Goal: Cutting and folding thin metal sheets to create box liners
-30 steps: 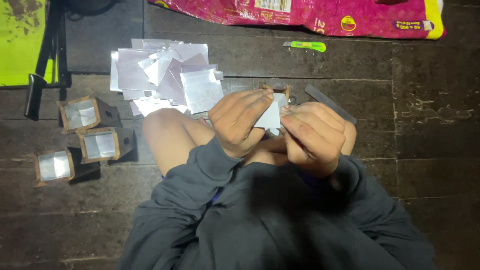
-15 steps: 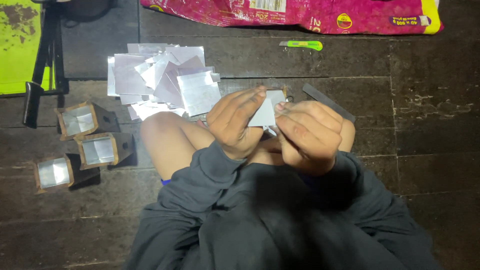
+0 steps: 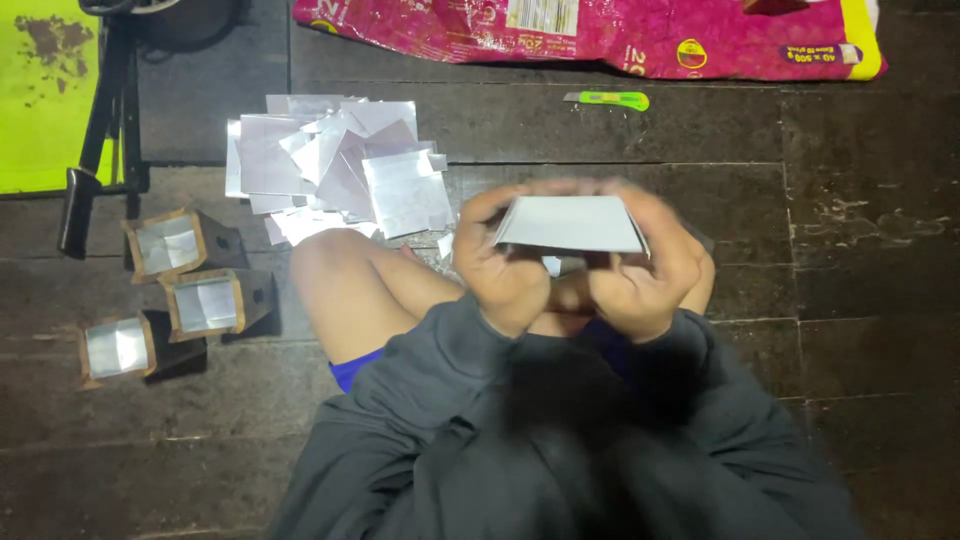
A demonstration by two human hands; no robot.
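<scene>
I hold a pale silvery sheet piece (image 3: pixel 570 224), flat and trapezoid-shaped, between both hands above my lap. My left hand (image 3: pixel 500 265) grips its left edge and my right hand (image 3: pixel 645 265) grips its right edge; both hands are slightly blurred. A smaller pale scrap (image 3: pixel 556 265) shows just beneath the sheet, between my hands. A loose pile of similar silvery cut sheets (image 3: pixel 335 165) lies on the dark floor to the upper left of my bent knee (image 3: pixel 340 270).
Three small brown boxes lined with silver (image 3: pixel 165 245) (image 3: pixel 205 303) (image 3: pixel 117 348) sit at left. A green utility knife (image 3: pixel 608 99) lies near a pink printed bag (image 3: pixel 600 35) at the top. A black stand (image 3: pixel 100 140) and a yellow-green mat (image 3: pixel 45 90) are at upper left.
The sheet piece, earlier held small and edge-on between my fingertips, is now turned flat and wide toward the camera. My hands have spread apart to its two edges.
</scene>
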